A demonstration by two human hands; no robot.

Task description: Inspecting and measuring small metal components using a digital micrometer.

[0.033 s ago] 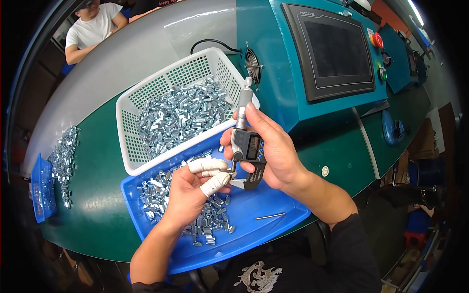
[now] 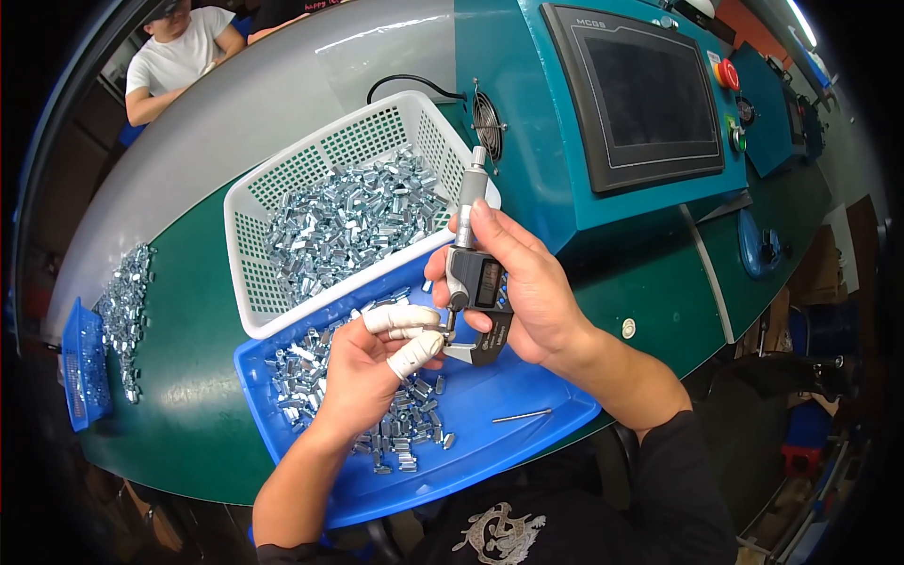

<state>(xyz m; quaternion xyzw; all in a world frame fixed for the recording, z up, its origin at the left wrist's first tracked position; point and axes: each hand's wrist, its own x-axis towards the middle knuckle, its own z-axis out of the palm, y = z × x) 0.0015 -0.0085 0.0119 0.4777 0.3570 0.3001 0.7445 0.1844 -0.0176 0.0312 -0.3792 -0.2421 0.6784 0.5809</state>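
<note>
My right hand (image 2: 527, 282) is wrapped round a digital micrometer (image 2: 477, 278), thumb on its grey barrel, with the frame's open end toward my left hand. White finger cots cover the thumb and fingers of my left hand (image 2: 377, 358). Those fingertips pinch a small metal part at the micrometer's jaws; it is mostly hidden, so its exact shape cannot be made out. Below both hands lies a blue tray (image 2: 527, 386) with many shiny hexagonal metal pieces (image 2: 410, 428) on its left side. A thin metal rod (image 2: 522, 415) rests on the tray's right part.
Behind the tray stands a white perforated basket (image 2: 247, 273) full of similar metal pieces. More pieces form a pile (image 2: 122, 311) at far left beside a blue basket (image 2: 83, 367). A teal machine with a dark screen (image 2: 650, 94) stands back right. Another person (image 2: 179, 56) sits far left.
</note>
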